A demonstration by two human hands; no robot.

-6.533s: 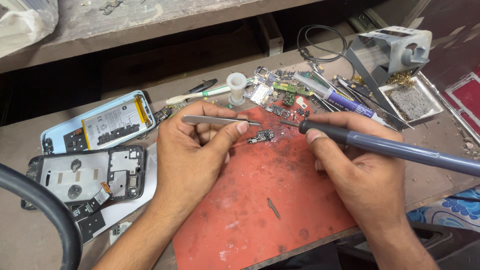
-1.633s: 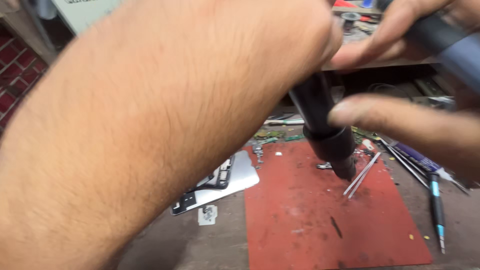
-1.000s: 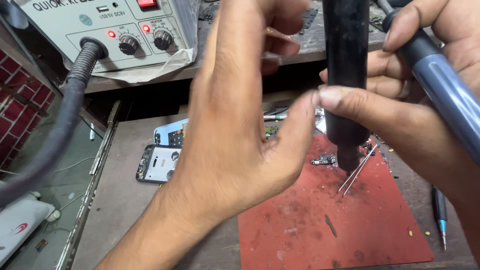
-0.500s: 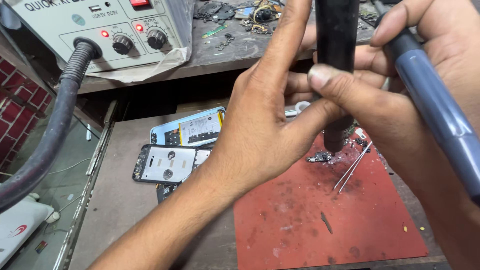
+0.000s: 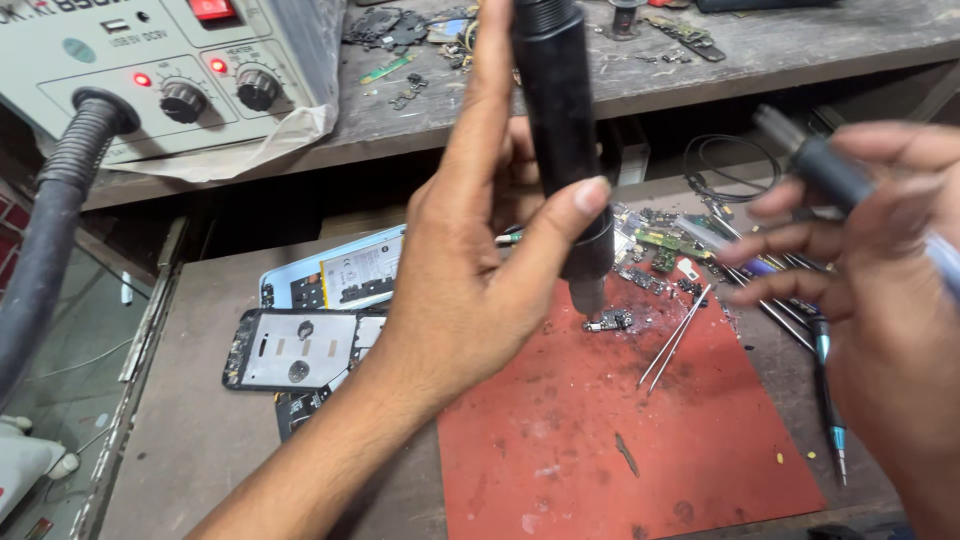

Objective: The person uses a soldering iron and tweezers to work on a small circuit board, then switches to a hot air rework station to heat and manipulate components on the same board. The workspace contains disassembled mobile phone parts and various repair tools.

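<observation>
At a cluttered repair bench, the left hand (image 5: 480, 290) grips a black hot-air wand (image 5: 560, 140) upright, fingers and thumb wrapped round its barrel, the nozzle poised just above a small circuit board (image 5: 608, 321) lying on a red work mat (image 5: 640, 440). The right hand (image 5: 880, 300), blurred at the frame's edge, is loosely closed on a dark pen-shaped tool (image 5: 825, 170), apparently a soldering iron, though its tip is hard to make out. Metal tweezers (image 5: 675, 340) rest on the mat just beside the board. Left of the mat lie an opened phone frame (image 5: 290, 350) and a pale blue phone back (image 5: 340, 275) bearing a rectangular white battery label. On the shelf above, a grey rework station (image 5: 150, 70), cut off at the top, shows two lit red lamps, two black knobs and a ribbed hose (image 5: 50, 220).
</observation>
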